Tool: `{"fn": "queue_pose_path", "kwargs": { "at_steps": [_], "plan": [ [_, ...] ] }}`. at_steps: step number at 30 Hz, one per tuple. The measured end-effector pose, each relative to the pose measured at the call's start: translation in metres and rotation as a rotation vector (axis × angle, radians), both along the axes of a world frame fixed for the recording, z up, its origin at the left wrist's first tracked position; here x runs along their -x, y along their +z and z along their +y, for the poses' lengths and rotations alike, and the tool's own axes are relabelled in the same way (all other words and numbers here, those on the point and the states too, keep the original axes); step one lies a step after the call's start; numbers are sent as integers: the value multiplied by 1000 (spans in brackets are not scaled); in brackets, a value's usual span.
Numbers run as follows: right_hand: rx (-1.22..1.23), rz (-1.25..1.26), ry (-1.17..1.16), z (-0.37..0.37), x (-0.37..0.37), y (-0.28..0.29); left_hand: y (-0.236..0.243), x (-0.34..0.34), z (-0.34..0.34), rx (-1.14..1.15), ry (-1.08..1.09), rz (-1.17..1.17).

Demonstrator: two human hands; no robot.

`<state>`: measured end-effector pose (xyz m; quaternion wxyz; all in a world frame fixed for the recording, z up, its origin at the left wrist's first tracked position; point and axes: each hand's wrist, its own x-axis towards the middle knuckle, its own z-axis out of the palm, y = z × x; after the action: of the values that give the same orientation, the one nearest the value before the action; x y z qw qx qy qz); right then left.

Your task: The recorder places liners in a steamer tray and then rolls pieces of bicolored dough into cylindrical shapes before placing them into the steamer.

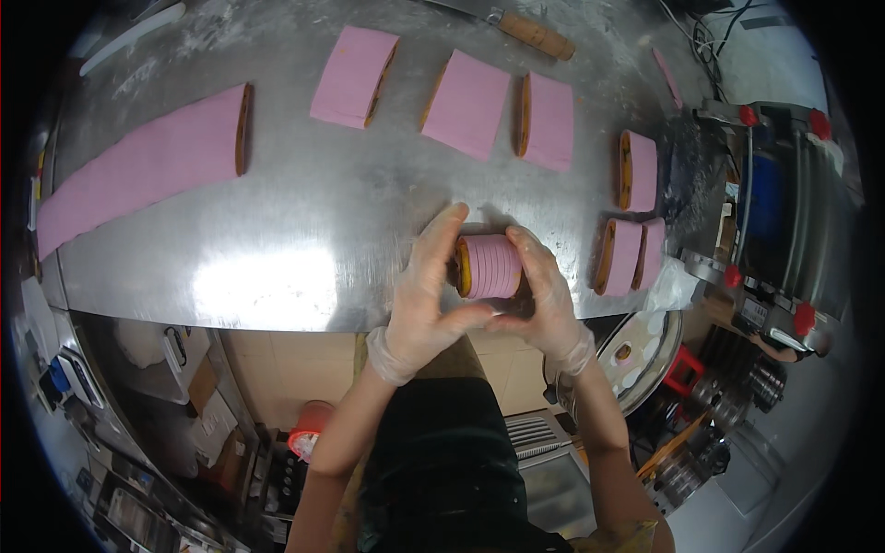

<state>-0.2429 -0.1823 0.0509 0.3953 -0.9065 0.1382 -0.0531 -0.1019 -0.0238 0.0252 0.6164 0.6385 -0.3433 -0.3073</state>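
A short pink dough block with a brown-orange filling sits near the front edge of the steel worktop, cut into several thin slices that stand pressed together. My left hand, in a clear plastic glove, cups its left end, where the filling shows. Against the right end rests my right hand, gloved the same way. Both thumbs point inward and almost meet in front of the slices. The underside of the block is hidden.
A long pink dough slab lies at left. Shorter filled pieces spread across the back and right. A wooden-handled tool lies at the far edge. At right stands a roller machine; below it, a round metal tray.
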Motion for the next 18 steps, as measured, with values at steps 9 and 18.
{"fn": "queue_pose_path", "kwargs": {
  "at_steps": [9, 18],
  "plan": [
    [2, -63, 94, -18, -3, -13, -4, -9, -5, 1, -148, -336],
    [226, -93, 57, 15, -32, -14, -15, 10, -10, 142, -5, 78]
  ]
}}
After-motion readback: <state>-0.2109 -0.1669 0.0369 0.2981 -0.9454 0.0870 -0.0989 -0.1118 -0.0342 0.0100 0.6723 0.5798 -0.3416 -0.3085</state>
